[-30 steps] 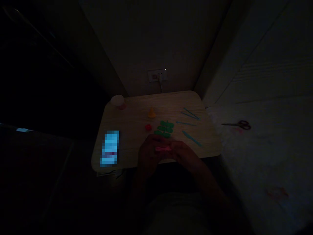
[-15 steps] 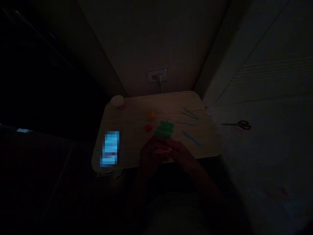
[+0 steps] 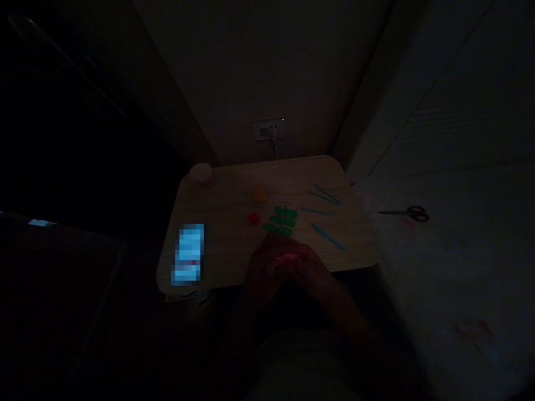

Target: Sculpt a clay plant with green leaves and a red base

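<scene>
phone screen (image 3: 188, 254) pixelated, pink piece (image 3: 286, 260) partly hidden by left grip (image 3: 263, 267) and right grip (image 3: 314, 273)

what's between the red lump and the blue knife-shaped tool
In the head view, the green leaf-like pieces lie between the red lump and the blue knife-shaped tool.

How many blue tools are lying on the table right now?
4 show on the table: two thin tools toward the back right, their right ends converging; a third thin tool just nearer; a broad-bladed tool nearest the person. The hands could hide more.
</scene>
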